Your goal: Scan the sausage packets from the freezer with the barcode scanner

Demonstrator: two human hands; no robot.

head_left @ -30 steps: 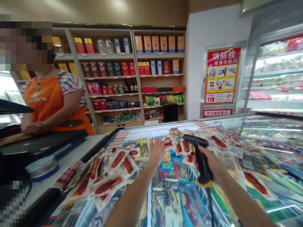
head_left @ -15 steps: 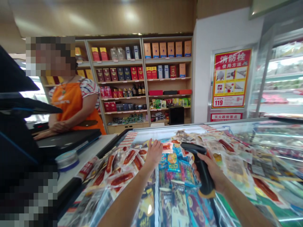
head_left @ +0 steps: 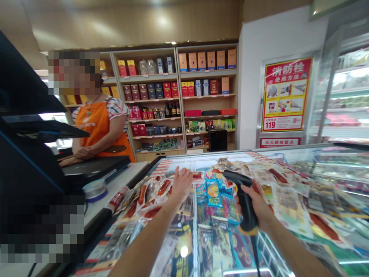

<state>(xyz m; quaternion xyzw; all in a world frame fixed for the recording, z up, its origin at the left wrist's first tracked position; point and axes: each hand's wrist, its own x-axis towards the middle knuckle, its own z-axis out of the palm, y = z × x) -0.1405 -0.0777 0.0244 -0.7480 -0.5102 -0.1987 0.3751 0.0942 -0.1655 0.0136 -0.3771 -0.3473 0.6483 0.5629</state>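
Note:
My right hand [head_left: 258, 206] is wrapped round the grip of a black barcode scanner [head_left: 242, 196] with a yellow band at its base, its head pointing left over the freezer lid. My left hand [head_left: 181, 184] reaches forward with fingers stretched out, holding nothing, just above a small red snack packet [head_left: 197, 177]. Between the hands lie blue and yellow snack bags [head_left: 213, 192]. Left of my left hand are several clear packs of red sausages [head_left: 150, 192] spread on the glass.
A glass-topped chest freezer [head_left: 288, 152] carries the packets. To the left is a counter with a black till screen [head_left: 25, 127] and a tape roll [head_left: 93, 189]. A person in an orange apron [head_left: 98, 127] leans there. Shelves [head_left: 178, 100] line the back wall.
The view has swung left and up slightly. My left hand has lifted off the packets with its fingers stretched out. The scanner stays in my right hand.

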